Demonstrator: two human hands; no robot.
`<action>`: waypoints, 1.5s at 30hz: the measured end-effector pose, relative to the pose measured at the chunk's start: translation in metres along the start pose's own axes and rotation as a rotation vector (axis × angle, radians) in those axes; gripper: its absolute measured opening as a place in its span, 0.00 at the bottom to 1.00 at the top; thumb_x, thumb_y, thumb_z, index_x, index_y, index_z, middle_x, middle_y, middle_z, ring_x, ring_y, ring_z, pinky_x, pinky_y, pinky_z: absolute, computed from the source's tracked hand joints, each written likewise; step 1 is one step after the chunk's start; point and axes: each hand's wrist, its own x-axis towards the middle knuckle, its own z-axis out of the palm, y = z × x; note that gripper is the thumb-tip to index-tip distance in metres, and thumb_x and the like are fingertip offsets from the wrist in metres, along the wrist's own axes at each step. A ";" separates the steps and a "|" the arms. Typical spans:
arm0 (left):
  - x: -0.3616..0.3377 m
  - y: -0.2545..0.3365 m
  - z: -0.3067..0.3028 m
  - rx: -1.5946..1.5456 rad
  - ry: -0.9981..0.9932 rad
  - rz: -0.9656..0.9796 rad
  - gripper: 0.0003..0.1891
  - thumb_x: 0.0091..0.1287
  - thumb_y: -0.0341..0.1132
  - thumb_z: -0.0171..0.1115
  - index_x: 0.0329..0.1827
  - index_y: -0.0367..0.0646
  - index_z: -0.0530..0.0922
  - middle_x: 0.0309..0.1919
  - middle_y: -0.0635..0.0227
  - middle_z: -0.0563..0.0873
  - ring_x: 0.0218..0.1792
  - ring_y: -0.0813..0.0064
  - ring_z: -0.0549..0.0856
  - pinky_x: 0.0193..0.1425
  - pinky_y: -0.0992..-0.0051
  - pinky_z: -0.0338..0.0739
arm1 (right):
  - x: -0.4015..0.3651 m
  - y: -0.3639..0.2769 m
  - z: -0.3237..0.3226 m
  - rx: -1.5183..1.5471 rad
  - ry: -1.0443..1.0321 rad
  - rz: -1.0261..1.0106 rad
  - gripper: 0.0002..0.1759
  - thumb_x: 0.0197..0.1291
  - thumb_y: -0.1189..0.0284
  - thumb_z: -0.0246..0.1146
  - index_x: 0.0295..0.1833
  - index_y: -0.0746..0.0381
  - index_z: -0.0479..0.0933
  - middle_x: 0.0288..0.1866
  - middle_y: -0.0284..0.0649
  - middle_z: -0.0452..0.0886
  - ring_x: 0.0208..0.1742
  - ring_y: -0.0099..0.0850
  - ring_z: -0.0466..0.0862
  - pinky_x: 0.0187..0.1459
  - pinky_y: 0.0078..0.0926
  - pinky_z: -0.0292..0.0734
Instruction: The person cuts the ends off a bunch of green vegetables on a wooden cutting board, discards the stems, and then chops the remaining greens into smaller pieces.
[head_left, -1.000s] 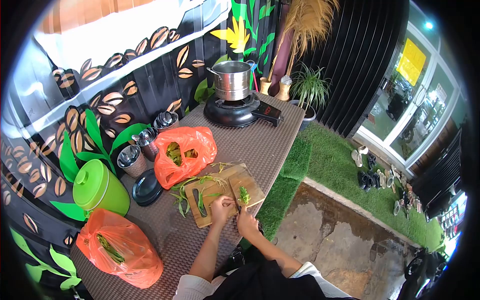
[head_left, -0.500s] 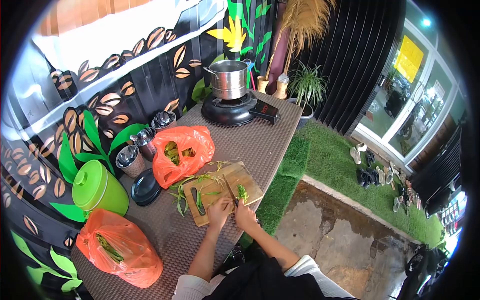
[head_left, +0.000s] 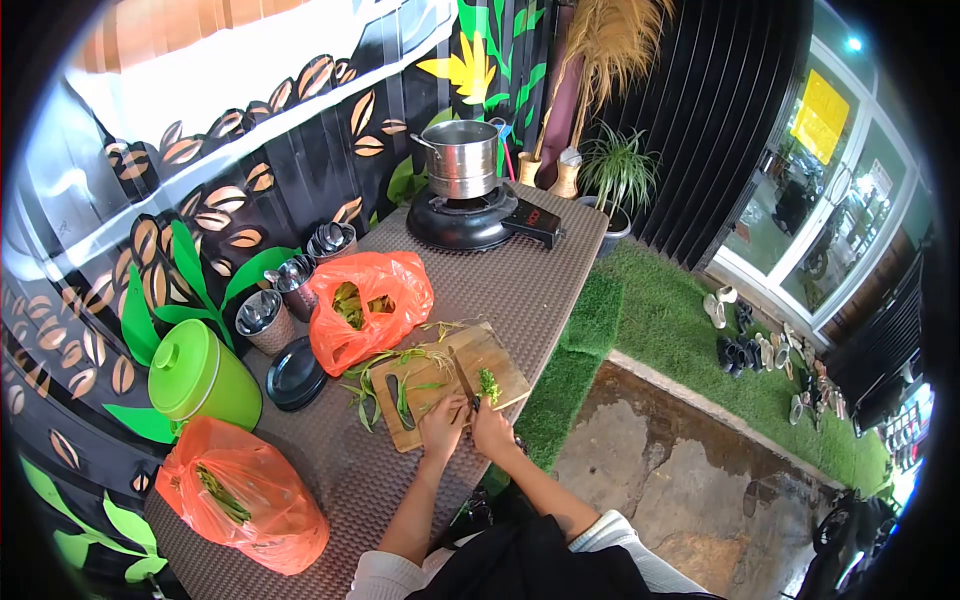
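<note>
A wooden cutting board [head_left: 408, 376] lies near the table's front edge. My right hand [head_left: 491, 432] is closed round the handle of a knife [head_left: 461, 372], whose blade points away over the board. Just left of it, my left hand [head_left: 442, 425] is closed at the board's near edge; what its fingers hold is too small to make out. Chopped green pieces [head_left: 489, 386] lie right of the blade. Long green stalks and leaves [head_left: 403, 402] are strewn over the board's left part and onto the table.
An open orange bag [head_left: 395, 290] of greens stands behind the board, a tied orange bag [head_left: 250, 505] at the near left. Beyond are a green container [head_left: 205, 378], dark plates [head_left: 296, 374], cutlery cups [head_left: 262, 320] and a metal pot [head_left: 462, 160] on a black stove [head_left: 460, 220].
The whole view has shifted slightly. The knife blade now shows more clearly, angled over the board. Both hands stay close together at the board's near edge.
</note>
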 end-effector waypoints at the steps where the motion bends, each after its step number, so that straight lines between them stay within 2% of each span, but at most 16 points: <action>1: 0.001 -0.003 0.001 -0.034 0.005 -0.040 0.08 0.59 0.34 0.67 0.41 0.45 0.82 0.34 0.69 0.88 0.38 0.67 0.87 0.40 0.71 0.79 | -0.001 0.003 0.000 0.002 0.000 -0.005 0.18 0.67 0.63 0.50 0.53 0.66 0.60 0.36 0.62 0.81 0.43 0.58 0.83 0.45 0.54 0.77; 3: 0.003 0.000 0.000 -0.066 0.014 -0.080 0.08 0.58 0.35 0.67 0.39 0.45 0.82 0.33 0.70 0.88 0.36 0.67 0.87 0.39 0.71 0.79 | -0.005 0.008 0.001 0.005 0.065 0.010 0.21 0.68 0.61 0.50 0.55 0.68 0.61 0.36 0.63 0.81 0.40 0.60 0.82 0.43 0.54 0.77; 5: 0.010 0.015 0.000 0.060 -0.020 -0.285 0.07 0.56 0.35 0.68 0.37 0.45 0.83 0.31 0.72 0.88 0.33 0.69 0.87 0.36 0.73 0.78 | -0.007 0.014 0.000 0.018 0.085 -0.012 0.24 0.68 0.61 0.50 0.58 0.69 0.60 0.34 0.63 0.81 0.38 0.60 0.82 0.43 0.55 0.77; 9: 0.020 0.008 0.025 0.102 0.095 -0.218 0.07 0.54 0.31 0.68 0.36 0.45 0.82 0.30 0.70 0.88 0.31 0.69 0.86 0.35 0.72 0.77 | -0.010 0.014 -0.010 0.033 0.099 -0.028 0.24 0.68 0.61 0.50 0.58 0.71 0.59 0.31 0.64 0.80 0.36 0.62 0.81 0.40 0.56 0.76; 11: 0.023 -0.001 0.035 -0.204 0.054 -0.137 0.08 0.52 0.28 0.69 0.35 0.42 0.82 0.29 0.65 0.87 0.31 0.68 0.86 0.34 0.71 0.77 | -0.011 0.013 -0.015 0.052 0.114 -0.051 0.24 0.68 0.61 0.50 0.57 0.71 0.60 0.30 0.64 0.80 0.35 0.62 0.81 0.39 0.57 0.76; 15: 0.026 0.005 0.027 -0.214 0.116 -0.070 0.08 0.51 0.26 0.69 0.34 0.39 0.81 0.29 0.61 0.86 0.29 0.66 0.85 0.33 0.70 0.77 | -0.013 0.012 -0.014 0.082 0.158 -0.069 0.22 0.67 0.63 0.52 0.55 0.70 0.60 0.29 0.66 0.79 0.34 0.63 0.81 0.37 0.58 0.76; 17: 0.027 -0.006 0.021 -0.231 0.047 -0.253 0.08 0.51 0.26 0.69 0.35 0.38 0.81 0.29 0.60 0.85 0.32 0.62 0.83 0.42 0.68 0.77 | -0.013 0.014 -0.010 0.082 0.171 -0.071 0.22 0.66 0.63 0.53 0.54 0.70 0.60 0.28 0.66 0.79 0.34 0.64 0.80 0.37 0.58 0.76; 20: 0.033 -0.011 -0.007 0.125 0.106 -0.135 0.08 0.52 0.27 0.69 0.34 0.39 0.81 0.32 0.61 0.84 0.41 0.59 0.80 0.52 0.65 0.73 | -0.014 0.014 -0.009 0.132 0.181 -0.080 0.21 0.66 0.64 0.53 0.54 0.70 0.60 0.28 0.67 0.78 0.33 0.65 0.80 0.36 0.59 0.76; 24: 0.041 -0.039 -0.036 0.289 0.187 0.025 0.06 0.53 0.29 0.69 0.33 0.41 0.81 0.36 0.61 0.82 0.49 0.58 0.76 0.57 0.63 0.68 | -0.013 0.015 -0.012 0.145 0.137 -0.079 0.22 0.67 0.60 0.51 0.54 0.67 0.60 0.31 0.67 0.79 0.36 0.64 0.80 0.39 0.59 0.76; 30: 0.047 -0.056 -0.044 0.363 -0.054 -0.066 0.06 0.53 0.29 0.68 0.33 0.41 0.82 0.39 0.63 0.82 0.51 0.60 0.75 0.59 0.62 0.67 | -0.021 0.017 -0.002 0.197 0.151 -0.135 0.21 0.67 0.62 0.52 0.54 0.67 0.60 0.29 0.67 0.78 0.33 0.65 0.79 0.37 0.61 0.75; 33: 0.046 -0.047 -0.041 0.291 -0.059 -0.109 0.05 0.55 0.28 0.68 0.33 0.40 0.82 0.34 0.63 0.84 0.42 0.64 0.81 0.52 0.66 0.73 | -0.029 0.018 0.011 0.172 0.130 -0.132 0.21 0.67 0.63 0.52 0.55 0.68 0.60 0.27 0.67 0.78 0.31 0.66 0.79 0.34 0.61 0.74; 35: 0.044 -0.022 -0.041 0.004 -0.035 -0.266 0.05 0.58 0.27 0.66 0.35 0.37 0.81 0.27 0.62 0.85 0.30 0.69 0.84 0.38 0.71 0.78 | -0.030 0.018 0.010 0.131 0.107 -0.102 0.21 0.67 0.63 0.52 0.54 0.68 0.59 0.28 0.67 0.78 0.31 0.66 0.79 0.34 0.61 0.74; 38: 0.033 -0.023 -0.027 -0.112 0.025 -0.317 0.05 0.60 0.26 0.64 0.38 0.35 0.80 0.26 0.61 0.86 0.25 0.73 0.85 0.29 0.75 0.77 | -0.025 0.020 0.005 0.124 0.144 -0.066 0.21 0.67 0.62 0.51 0.53 0.69 0.59 0.28 0.67 0.78 0.32 0.65 0.79 0.35 0.60 0.75; 42: 0.028 -0.017 -0.014 -0.099 -0.089 -0.425 0.08 0.60 0.27 0.64 0.41 0.33 0.79 0.29 0.60 0.87 0.28 0.73 0.87 0.33 0.75 0.79 | -0.012 0.028 -0.005 0.109 0.182 -0.054 0.19 0.67 0.64 0.53 0.51 0.68 0.60 0.29 0.67 0.79 0.33 0.65 0.80 0.36 0.59 0.76; 44: 0.032 -0.021 -0.004 -0.567 -0.154 -0.494 0.08 0.61 0.27 0.63 0.42 0.35 0.80 0.31 0.59 0.88 0.31 0.72 0.88 0.34 0.75 0.79 | -0.017 0.025 -0.009 0.128 0.168 -0.065 0.18 0.67 0.64 0.53 0.51 0.68 0.60 0.29 0.67 0.78 0.33 0.65 0.80 0.36 0.59 0.76; 45: 0.033 -0.022 -0.004 -0.568 -0.158 -0.493 0.08 0.61 0.27 0.63 0.42 0.35 0.80 0.31 0.59 0.88 0.31 0.72 0.88 0.34 0.75 0.79 | -0.020 0.024 -0.010 0.147 0.152 -0.075 0.18 0.67 0.64 0.53 0.50 0.68 0.60 0.29 0.67 0.78 0.34 0.65 0.80 0.36 0.59 0.76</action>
